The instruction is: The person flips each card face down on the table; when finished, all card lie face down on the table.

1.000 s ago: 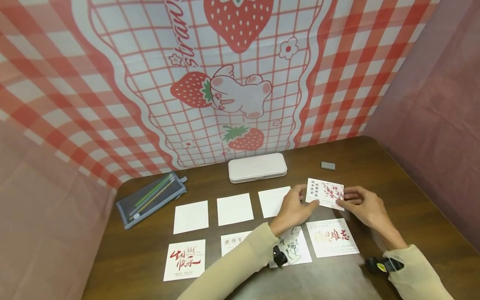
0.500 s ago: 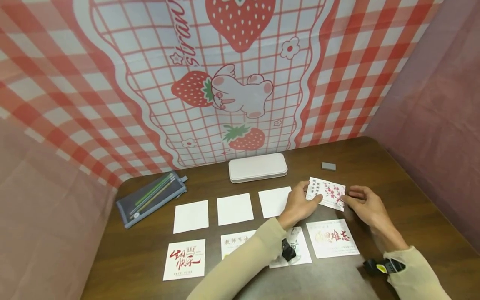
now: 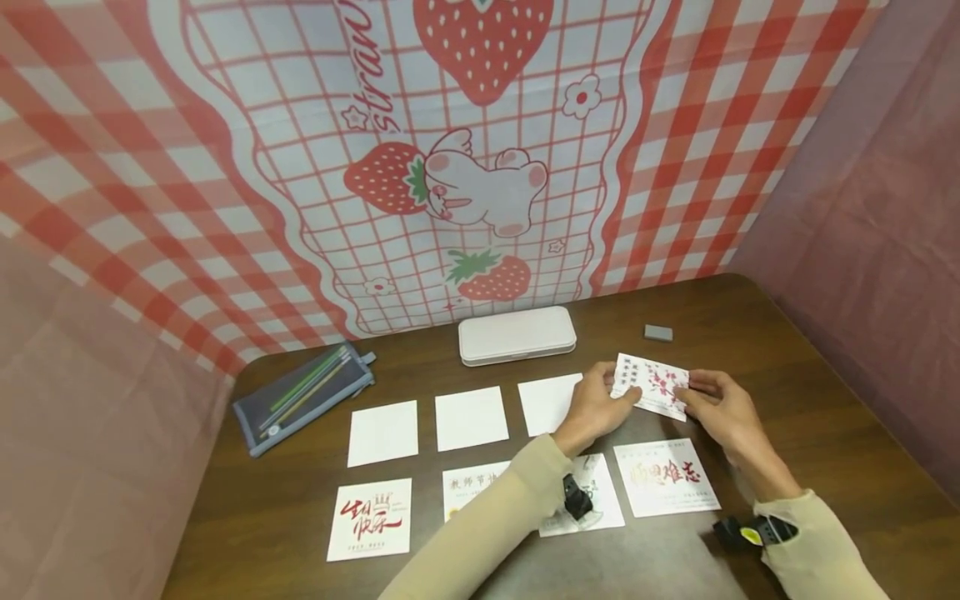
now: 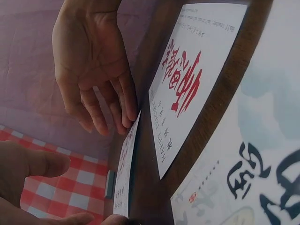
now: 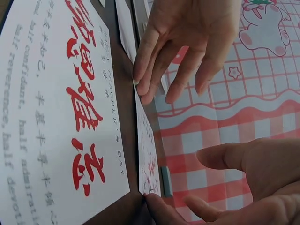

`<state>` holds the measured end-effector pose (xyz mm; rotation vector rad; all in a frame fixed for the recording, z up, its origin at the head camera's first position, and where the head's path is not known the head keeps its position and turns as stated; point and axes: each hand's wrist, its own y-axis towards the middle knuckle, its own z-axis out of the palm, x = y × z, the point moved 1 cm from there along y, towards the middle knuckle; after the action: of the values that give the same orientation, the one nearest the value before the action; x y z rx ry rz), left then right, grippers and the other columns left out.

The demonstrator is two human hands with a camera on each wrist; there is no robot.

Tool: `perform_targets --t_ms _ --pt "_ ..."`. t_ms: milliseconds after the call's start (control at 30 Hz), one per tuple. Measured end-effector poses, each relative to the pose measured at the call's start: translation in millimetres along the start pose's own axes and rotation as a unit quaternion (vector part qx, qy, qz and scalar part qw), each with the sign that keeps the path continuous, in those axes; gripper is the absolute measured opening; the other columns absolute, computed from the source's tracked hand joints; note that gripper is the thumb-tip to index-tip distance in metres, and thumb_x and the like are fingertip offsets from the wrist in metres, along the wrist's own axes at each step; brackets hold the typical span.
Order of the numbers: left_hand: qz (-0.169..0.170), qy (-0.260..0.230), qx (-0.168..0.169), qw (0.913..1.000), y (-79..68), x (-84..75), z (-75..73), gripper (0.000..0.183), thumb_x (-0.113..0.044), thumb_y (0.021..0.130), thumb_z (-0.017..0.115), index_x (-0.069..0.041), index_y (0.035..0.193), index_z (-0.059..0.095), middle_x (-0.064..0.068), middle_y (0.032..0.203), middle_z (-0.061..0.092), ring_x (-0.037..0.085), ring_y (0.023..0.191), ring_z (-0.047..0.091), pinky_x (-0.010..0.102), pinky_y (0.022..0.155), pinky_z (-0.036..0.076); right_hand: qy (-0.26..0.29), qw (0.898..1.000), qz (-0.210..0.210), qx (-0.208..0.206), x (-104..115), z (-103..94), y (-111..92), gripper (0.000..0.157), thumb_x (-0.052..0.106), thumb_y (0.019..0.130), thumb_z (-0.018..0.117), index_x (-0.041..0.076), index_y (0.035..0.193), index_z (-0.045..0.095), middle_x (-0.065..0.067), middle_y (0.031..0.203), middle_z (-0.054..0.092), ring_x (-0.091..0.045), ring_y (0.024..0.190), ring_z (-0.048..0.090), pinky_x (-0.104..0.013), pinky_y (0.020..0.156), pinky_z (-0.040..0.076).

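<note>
Left hand [image 3: 595, 410]: my fingers are loosely extended, their tips touching the left edge of a white rectangular blossom-printed paper card [image 3: 652, 379]; the thumb stands free of it.
Right hand [image 3: 727, 408]: my fingers reach to the card's right edge and touch it, extended rather than curled round it; the thumb is raised. My hands are apart, with the card between them.
Spot of the blossoms: on the right of the dark brown wooden table [image 3: 225, 525], just beyond the white card with large red characters [image 3: 667, 477]. It lies close to the tabletop; I cannot tell whether all of it rests there.
Plain row: three blank white squarish cards [image 3: 471, 418] lie to the left, side by side with gaps; my left hand covers part of the rightmost.
Near row: a white card with red brush lettering [image 3: 369, 520] at the left, a white card with dark characters [image 3: 465, 492] partly under my beige sleeve [image 3: 480, 533], and a white card with dark ink lettering [image 3: 603, 500], then the red-charactered one.
Far side: a blue-grey mesh pouch [image 3: 262, 402] with pencils [image 3: 307, 387] at the left, a white rounded case [image 3: 517, 336] in the middle, a small grey block [image 3: 658, 333] at the right.
Backdrop: red-and-white strawberry cloth [image 3: 480, 192].
</note>
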<state>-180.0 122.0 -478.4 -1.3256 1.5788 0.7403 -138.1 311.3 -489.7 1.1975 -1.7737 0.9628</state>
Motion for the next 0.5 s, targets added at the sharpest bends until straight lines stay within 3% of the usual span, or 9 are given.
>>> perform_targets --t_ms 267,500 --pt "0.006 0.008 -0.003 0.9999 -1.3 1.8 -1.3 0.053 -0.022 0.091 0.075 -0.002 0.138 0.061 0.018 0.129 0.070 0.027 0.120 0.069 0.026 0.101 0.055 0.069 0.997 0.030 -0.017 -0.6 3.0 2.4 0.051 0.009 0.103 0.059 -0.016 0.144 0.040 -0.026 0.136 0.051 0.011 0.085 0.058 -0.011 0.078 0.059" --pt "0.019 0.043 0.001 0.9989 -3.4 0.5 -3.4 0.057 -0.025 0.092 0.075 -0.003 0.142 0.058 0.018 0.132 0.070 0.025 0.122 0.069 0.025 0.102 0.055 0.107 0.992 0.062 -0.021 -0.2 0.5 6.1 0.043 0.011 0.103 0.058 -0.009 0.139 0.045 0.006 0.107 0.057 0.007 0.086 0.061 -0.016 0.078 0.062"
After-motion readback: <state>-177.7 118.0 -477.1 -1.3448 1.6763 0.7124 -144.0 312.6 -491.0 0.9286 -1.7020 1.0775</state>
